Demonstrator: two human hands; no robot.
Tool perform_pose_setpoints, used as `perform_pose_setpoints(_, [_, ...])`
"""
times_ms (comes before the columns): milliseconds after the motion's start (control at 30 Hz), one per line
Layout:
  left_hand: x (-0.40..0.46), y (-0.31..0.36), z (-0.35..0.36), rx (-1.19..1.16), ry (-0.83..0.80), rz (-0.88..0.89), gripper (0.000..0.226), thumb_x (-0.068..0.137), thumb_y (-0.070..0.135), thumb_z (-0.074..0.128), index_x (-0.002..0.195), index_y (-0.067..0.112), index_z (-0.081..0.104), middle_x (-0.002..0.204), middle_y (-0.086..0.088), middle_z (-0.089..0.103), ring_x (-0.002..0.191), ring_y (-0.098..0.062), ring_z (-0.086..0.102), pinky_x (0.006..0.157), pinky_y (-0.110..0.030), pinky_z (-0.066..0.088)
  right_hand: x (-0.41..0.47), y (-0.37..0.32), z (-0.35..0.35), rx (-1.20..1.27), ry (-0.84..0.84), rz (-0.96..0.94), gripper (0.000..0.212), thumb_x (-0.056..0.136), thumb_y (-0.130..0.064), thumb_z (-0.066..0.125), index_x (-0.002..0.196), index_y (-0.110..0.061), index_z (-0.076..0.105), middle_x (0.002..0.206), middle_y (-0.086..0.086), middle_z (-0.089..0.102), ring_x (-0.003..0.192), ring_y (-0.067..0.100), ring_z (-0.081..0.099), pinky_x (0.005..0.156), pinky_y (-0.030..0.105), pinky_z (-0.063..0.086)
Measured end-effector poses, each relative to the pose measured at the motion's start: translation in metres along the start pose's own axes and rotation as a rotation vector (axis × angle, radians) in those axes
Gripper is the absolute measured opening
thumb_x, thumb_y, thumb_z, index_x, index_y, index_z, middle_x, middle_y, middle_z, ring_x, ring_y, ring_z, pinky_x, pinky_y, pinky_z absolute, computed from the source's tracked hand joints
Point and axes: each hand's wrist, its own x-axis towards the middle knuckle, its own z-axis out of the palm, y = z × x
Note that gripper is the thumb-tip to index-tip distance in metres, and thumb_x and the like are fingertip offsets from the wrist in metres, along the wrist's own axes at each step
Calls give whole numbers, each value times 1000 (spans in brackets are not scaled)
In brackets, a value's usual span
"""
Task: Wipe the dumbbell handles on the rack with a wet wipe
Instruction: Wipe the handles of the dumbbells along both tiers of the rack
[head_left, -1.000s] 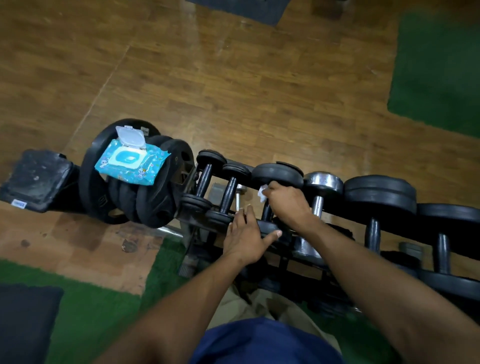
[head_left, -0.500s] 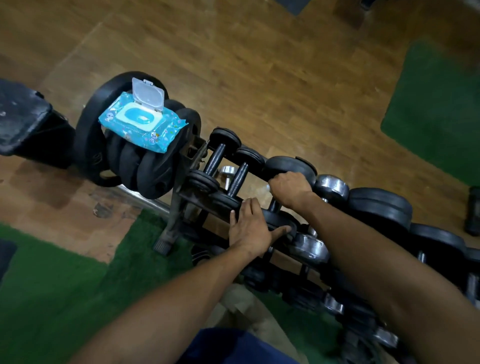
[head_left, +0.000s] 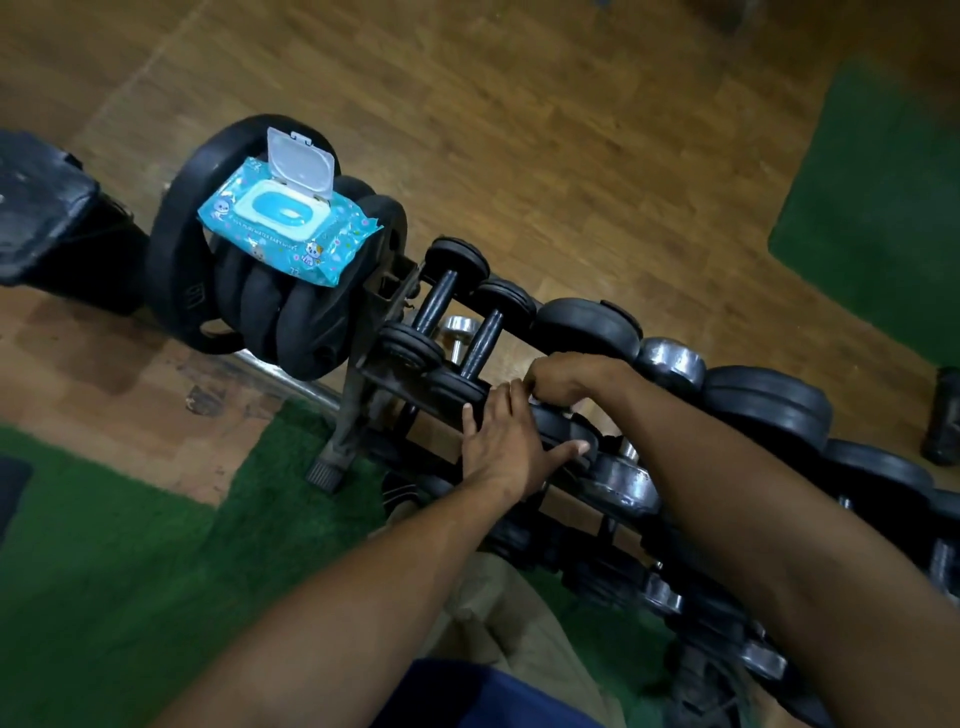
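Note:
A black metal rack (head_left: 385, 375) carries a row of dumbbells running down to the right. My right hand (head_left: 566, 378) is closed around the handle of the third dumbbell (head_left: 587, 325) from the left; the handle and the wet wipe are hidden under the fingers. My left hand (head_left: 506, 447) lies flat, fingers spread, on that dumbbell's near black head. Two small black dumbbells (head_left: 439, 304) with bare handles sit just left of my hands. A chrome dumbbell (head_left: 670, 361) lies directly right of my right hand.
A blue pack of wet wipes (head_left: 288, 223), lid flipped up, rests on a stack of black weight plates (head_left: 265, 306) left of the rack. A black bench pad (head_left: 39, 218) sits far left. Wooden floor lies beyond, green mats (head_left: 883, 208) right and near me.
The view has swung closer and tilted. My right hand has slid down the handle toward the near head, and the white wipe seen a second ago is now covered by my fingers. The left hand stays put.

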Motion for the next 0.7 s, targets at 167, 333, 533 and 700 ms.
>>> perform_pose_setpoints(167, [0,-1,4,-27,16,-4,129,73,95,49,163,14,4,171,-8,13,159,-22,9,126,-55,2,-7,17,12,420,43,-96,31,92,-7,43,88,-17,72,70,3,65,60,21,59,54,32,49])
perform_pose_setpoints(333, [-2,2,5,-27,26,-8,128,73,94,49,163,15,4,172,-8,12,158,-23,11,127,-53,3,-37,47,38,794,185,-179,24,98,-2,45,96,-3,68,68,3,58,54,8,53,52,25,44])
perform_pose_setpoints(533, [-16,9,22,-106,134,-47,117,82,84,54,163,14,7,172,-7,12,159,-22,7,128,-53,5,-75,90,95,1050,492,-202,27,97,0,46,87,-8,69,80,1,67,69,7,59,65,18,47])
perform_pose_setpoints(700, [-54,40,58,35,344,33,96,100,65,45,165,10,-1,174,-4,-4,159,-18,-10,128,-46,-6,-89,135,135,1107,636,-140,22,87,-17,55,84,-24,75,85,0,75,86,24,71,84,42,56])
